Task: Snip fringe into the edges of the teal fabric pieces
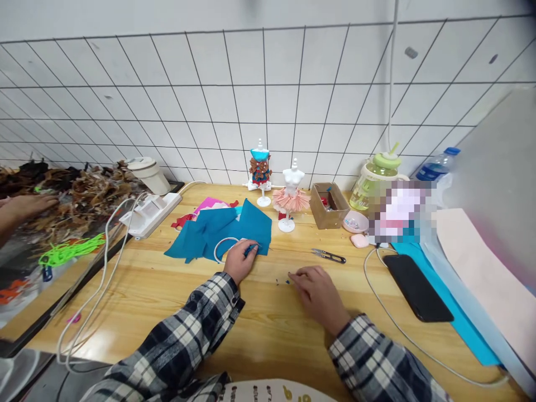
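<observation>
My left hand [240, 261] is closed, with a small dark blue piece [250, 249] showing between thumb and fingers; its exact kind is unclear. Just behind that hand, a white ring [216, 248] lies at the front of the blue fabric pieces [218, 223]. Bent fingers loosely apart, my right hand [320, 296] rests on the wooden table, its fingertips beside tiny blue scraps [287, 282]. Black-handled thread snips [329, 255] lie behind it. Farther back stand two small white dress forms, one in a pink ruffled skirt [292, 200], the other in a blue-and-brown outfit [260, 167].
A cardboard box [330, 215], a green-lidded jug [372, 184] and a black phone [419, 287] occupy the right side. To the left are a power strip [153, 215], white cables, a cup [149, 174] and another person's hand [33, 205] over brown scraps.
</observation>
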The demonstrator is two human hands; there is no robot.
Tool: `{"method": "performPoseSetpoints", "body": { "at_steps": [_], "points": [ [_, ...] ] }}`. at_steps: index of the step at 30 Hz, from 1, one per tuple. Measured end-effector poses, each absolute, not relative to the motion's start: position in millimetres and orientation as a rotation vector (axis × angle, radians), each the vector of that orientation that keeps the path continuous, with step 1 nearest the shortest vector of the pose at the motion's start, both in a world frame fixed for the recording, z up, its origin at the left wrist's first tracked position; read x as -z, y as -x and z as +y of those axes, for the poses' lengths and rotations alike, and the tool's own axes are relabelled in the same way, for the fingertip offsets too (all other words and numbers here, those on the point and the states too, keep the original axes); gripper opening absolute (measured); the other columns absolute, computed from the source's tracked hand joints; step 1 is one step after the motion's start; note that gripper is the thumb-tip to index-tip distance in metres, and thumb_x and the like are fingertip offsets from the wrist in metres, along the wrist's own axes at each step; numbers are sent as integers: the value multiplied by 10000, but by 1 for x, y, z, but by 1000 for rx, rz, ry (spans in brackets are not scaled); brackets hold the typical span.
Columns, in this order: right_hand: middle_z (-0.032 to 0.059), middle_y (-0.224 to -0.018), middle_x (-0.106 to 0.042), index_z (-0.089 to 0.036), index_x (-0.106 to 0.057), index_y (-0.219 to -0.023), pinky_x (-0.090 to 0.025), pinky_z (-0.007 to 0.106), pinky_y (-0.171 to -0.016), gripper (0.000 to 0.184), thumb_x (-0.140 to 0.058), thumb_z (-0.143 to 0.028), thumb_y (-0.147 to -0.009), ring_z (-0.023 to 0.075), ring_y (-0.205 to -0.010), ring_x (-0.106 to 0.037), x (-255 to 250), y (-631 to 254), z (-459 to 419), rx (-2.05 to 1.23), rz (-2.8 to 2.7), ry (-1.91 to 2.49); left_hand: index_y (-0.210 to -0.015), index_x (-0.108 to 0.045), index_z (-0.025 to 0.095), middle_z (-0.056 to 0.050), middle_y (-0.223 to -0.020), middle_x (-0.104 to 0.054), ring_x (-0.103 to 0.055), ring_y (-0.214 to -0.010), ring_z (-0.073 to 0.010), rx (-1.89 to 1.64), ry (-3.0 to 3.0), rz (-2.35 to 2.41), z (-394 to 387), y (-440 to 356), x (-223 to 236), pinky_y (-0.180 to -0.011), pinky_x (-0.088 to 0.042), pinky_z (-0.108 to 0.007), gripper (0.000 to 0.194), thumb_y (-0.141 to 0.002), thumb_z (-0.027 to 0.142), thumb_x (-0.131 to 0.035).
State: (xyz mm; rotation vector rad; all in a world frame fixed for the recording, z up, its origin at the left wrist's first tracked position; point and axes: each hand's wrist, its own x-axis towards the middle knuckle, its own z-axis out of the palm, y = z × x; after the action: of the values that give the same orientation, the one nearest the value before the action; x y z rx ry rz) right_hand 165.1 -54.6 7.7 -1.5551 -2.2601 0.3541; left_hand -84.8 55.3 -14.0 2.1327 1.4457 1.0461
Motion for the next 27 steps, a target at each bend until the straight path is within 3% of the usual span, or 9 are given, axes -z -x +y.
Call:
{"method": "performPoseSetpoints", "body": {
  "at_steps": [3,6,8,13,17,27],
  "points": [
    [58,-1461,-492,-260,-555,-1357,-255,487,-1094,419,-468,-312,-951,283,-1314,-410,2,-153,-81,-329,-2286,1612,-920,-687,220,-64,-969,-729,-659,-932,-223,-1059,-2120,1442,54,84,14,-846,-509,-360,223,-917,358,-512],
    [44,-1535,-391,-259,-497,-1403,-146,557,-1130,453,-432,-364,-968,300,-1393,-316,1,-149,-88,-323,-2323,1646,-927,-687,219,-66,-987,-730,-660,-940,-225,-1071,-2111,1445,54,84,14,-852,-509,-361,222,-915,362,-518],
    [44,-1531,-398,-256,-502,-1395,-160,556,-1122,445,-412,-383,-978,299,-1386,-326,0,-147,-86,-329,-2327,1648,-927,-690,220,-65,-993,-731,-662,-944,-225,-1068,-2106,1456,53,83,14,-855,-510,-359,225,-913,366,-519],
    [56,-1318,-614,-258,-677,-1142,-352,453,-955,293,-465,-369,-973,259,-1132,-521,-5,-137,-66,-325,-2208,1727,-931,-697,215,-68,-993,-731,-663,-943,-230,-1056,-2110,1464,53,82,13,-853,-512,-358,237,-909,370,-518],
    [64,-1101,-679,-218,-713,-906,-375,411,-846,254,-597,-443,-902,252,-1002,-550,-7,-129,-51,-277,-2201,1740,-942,-693,209,-70,-989,-733,-662,-937,-229,-1058,-2111,1482,52,81,12,-848,-510,-363,240,-908,370,-518],
    [32,-926,-667,-205,-657,-853,-396,335,-777,109,-580,-223,-927,200,-875,-586,6,-126,-46,-378,-2126,1694,-942,-695,200,-65,-981,-733,-666,-935,-219,-1083,-2098,1491,53,82,13,-828,-511,-339,225,-908,344,-526]
  ]
}}
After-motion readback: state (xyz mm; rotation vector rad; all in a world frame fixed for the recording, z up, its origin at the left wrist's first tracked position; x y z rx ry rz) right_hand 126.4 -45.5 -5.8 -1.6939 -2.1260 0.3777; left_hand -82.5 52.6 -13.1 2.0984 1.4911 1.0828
